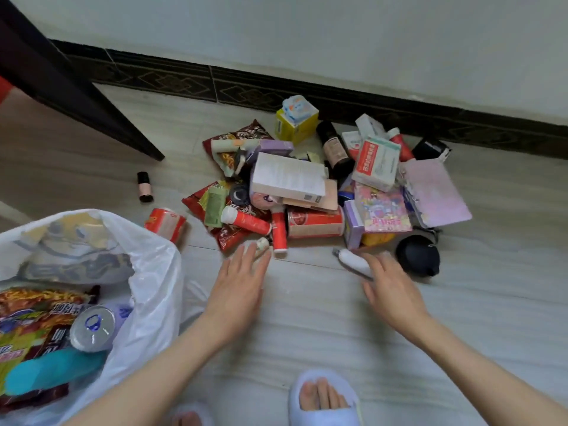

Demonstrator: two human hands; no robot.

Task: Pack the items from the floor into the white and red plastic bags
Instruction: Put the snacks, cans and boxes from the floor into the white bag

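Observation:
A heap of boxes, snack packets, cans and tubes lies on the floor by the wall. The white plastic bag stands open at the lower left, holding snack packets, a can and a teal item. My left hand stretches forward with straight fingers, its fingertips at a small pale bottle on the heap's near edge. My right hand reaches out flat, fingertips touching a small white tool on the floor. No red bag is in view.
A red can and a small dark bottle lie apart to the left of the heap. A black round item sits right of my right hand. A dark furniture leg slants at upper left. My slippered feet are below.

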